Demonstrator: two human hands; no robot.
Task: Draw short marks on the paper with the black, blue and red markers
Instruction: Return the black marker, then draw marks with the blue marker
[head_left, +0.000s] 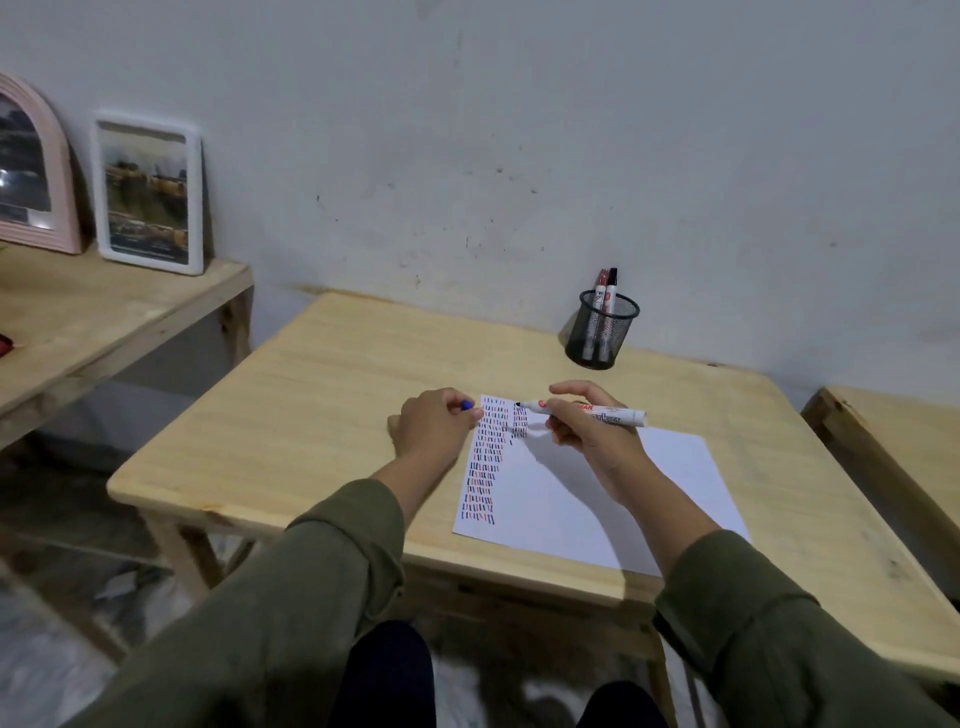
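A white sheet of paper (623, 499) lies on a small wooden table (332, 395); its left side is filled with rows of short black, blue and red marks. My right hand (587, 421) holds an uncapped white marker (597, 414) nearly level, its dark tip pointing left just above the top marks. My left hand (434, 423) rests at the paper's top left corner, fingers closed around a blue cap (467, 405). A red marker (601, 291) and a black marker (612, 291) stand in a black mesh cup (597, 343) behind the paper.
A second wooden table (93, 322) at the left carries a white picture frame (148, 195) and a pink arched frame (31, 166) leaning on the wall. Another wooden surface (904, 447) sits at the right. My knees show below the table's front edge.
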